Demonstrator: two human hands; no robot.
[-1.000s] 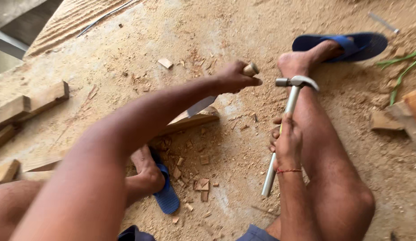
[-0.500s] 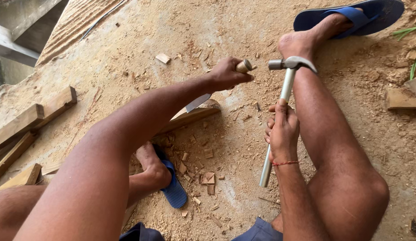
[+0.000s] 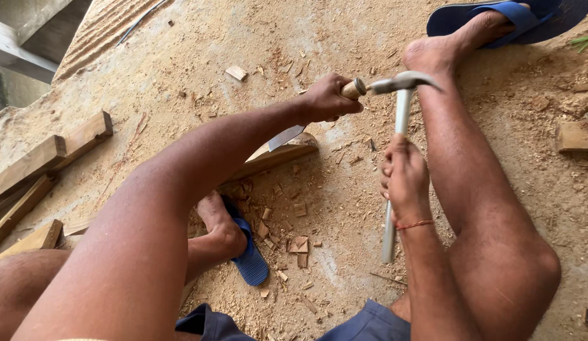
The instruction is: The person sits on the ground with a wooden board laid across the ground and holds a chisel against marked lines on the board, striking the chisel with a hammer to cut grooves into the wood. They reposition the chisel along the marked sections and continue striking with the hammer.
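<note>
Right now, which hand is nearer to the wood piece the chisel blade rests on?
Left. The left hand grips the chisel handle just above the wood piece. The right hand holds the hammer shaft further off to the side.

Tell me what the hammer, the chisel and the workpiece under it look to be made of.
Hammer: all metal by the look, with a grey, dull sheen on head and shaft.
Chisel: flat steel-like blade, shiny grey; the handle end looks like pale wood.
Workpiece: raw unfinished wood, tan, with matching chips and sawdust around it.
</note>
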